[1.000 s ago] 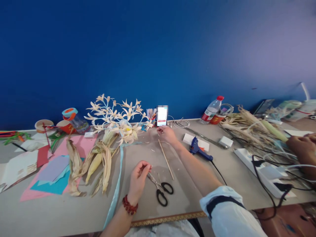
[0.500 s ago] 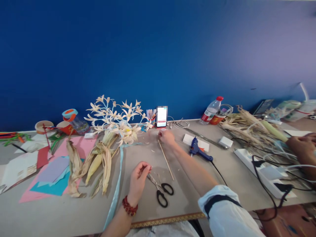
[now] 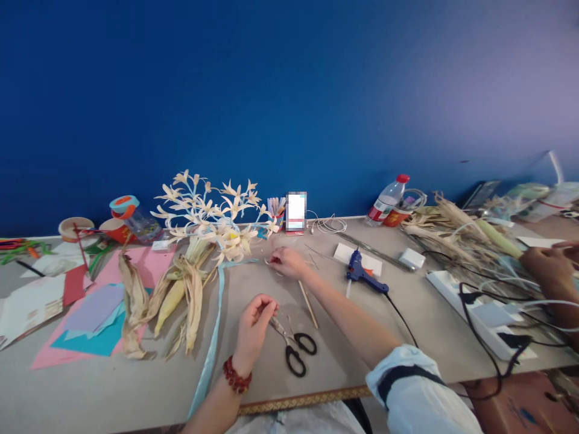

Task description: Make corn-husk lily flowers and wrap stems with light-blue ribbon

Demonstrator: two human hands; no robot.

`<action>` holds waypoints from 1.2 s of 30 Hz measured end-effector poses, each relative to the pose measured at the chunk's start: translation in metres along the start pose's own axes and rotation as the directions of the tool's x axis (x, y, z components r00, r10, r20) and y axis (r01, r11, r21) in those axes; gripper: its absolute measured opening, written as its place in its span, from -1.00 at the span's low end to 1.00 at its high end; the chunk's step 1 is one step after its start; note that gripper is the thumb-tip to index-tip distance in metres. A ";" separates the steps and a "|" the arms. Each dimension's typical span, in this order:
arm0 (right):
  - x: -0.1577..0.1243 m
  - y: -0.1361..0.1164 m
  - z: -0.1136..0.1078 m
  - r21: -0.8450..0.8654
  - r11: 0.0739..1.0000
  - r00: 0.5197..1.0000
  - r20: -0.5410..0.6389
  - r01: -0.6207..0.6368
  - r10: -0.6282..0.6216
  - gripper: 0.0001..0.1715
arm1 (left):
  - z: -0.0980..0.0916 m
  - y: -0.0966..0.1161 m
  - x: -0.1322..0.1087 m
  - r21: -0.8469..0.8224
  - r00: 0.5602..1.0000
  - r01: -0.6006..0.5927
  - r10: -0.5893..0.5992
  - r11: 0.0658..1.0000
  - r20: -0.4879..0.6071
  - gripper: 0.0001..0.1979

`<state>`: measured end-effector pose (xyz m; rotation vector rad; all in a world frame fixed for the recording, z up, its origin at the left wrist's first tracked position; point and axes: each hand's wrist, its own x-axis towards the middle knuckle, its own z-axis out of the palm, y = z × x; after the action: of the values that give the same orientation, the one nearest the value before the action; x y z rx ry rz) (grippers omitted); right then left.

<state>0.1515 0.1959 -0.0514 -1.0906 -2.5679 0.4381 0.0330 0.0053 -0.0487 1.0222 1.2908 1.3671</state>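
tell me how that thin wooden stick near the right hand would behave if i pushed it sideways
The wooden stick looks thin and straight, so probably stiff and light. It seems round and lies flat on the table, so a sideways push would likely roll it. Its far end disappears under the wrist of the right hand, which might pin it.

Black-handled scissors (image 3: 296,352), a blue glue gun (image 3: 362,276), a pale blue ribbon (image 3: 212,337) and pink paper (image 3: 149,262) lie on the grey counter (image 3: 113,386).
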 end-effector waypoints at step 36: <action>-0.187 -0.096 -0.011 -0.114 0.979 0.983 0.058 -0.167 0.174 -0.79 | -0.019 0.068 -0.026 -0.399 0.972 -0.218 0.161 0.891 -0.173 -0.85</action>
<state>0.2181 -0.0027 -0.0348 -1.3643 -2.5935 0.3853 0.0127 -0.0227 0.0187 0.7814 0.9475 1.7966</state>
